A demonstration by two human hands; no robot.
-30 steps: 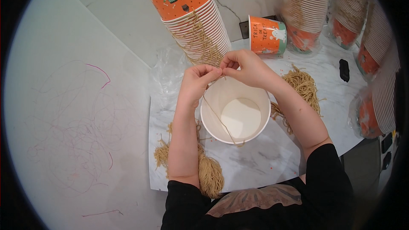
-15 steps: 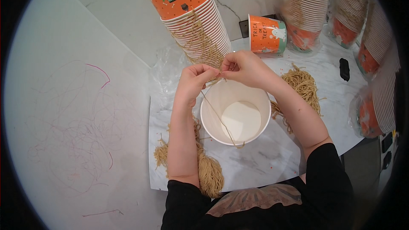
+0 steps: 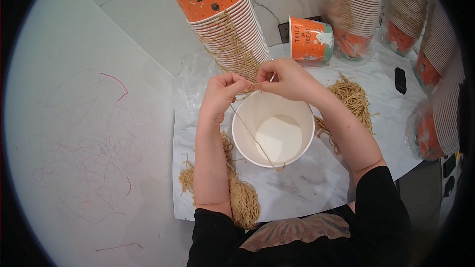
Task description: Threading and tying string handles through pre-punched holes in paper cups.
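Observation:
A paper bucket (image 3: pixel 303 114) with a white inside stands mouth up in the middle of the table, between my arms. At its far rim my left hand (image 3: pixel 221 94) and my right hand (image 3: pixel 287 80) face each other, fingertips close together. Each hand pinches a thin tan cord (image 3: pixel 255 139). One length of it runs from below my left hand across the bucket's mouth to the near rim. My fingers partly hide the far rim and the ends of the cord. Right behind my hands leans a tall stack of nested orange buckets (image 3: pixel 232 34), with tan cords hanging over it.
Bundles of tan cord lie by my left forearm (image 3: pixel 245 202) and beyond my right forearm (image 3: pixel 350 100). An orange bucket (image 3: pixel 310 44) rests on its side at the back. Plastic-wrapped bucket stacks (image 3: pixel 358 5) line the right. A black object (image 3: pixel 400 80) and crumpled clear plastic (image 3: pixel 190 79) lie nearby.
My left hand has shifted slightly left, leaving a small gap between the fingertips of both hands. The bucket has moved a touch away from me. My right hand stays nearly in place.

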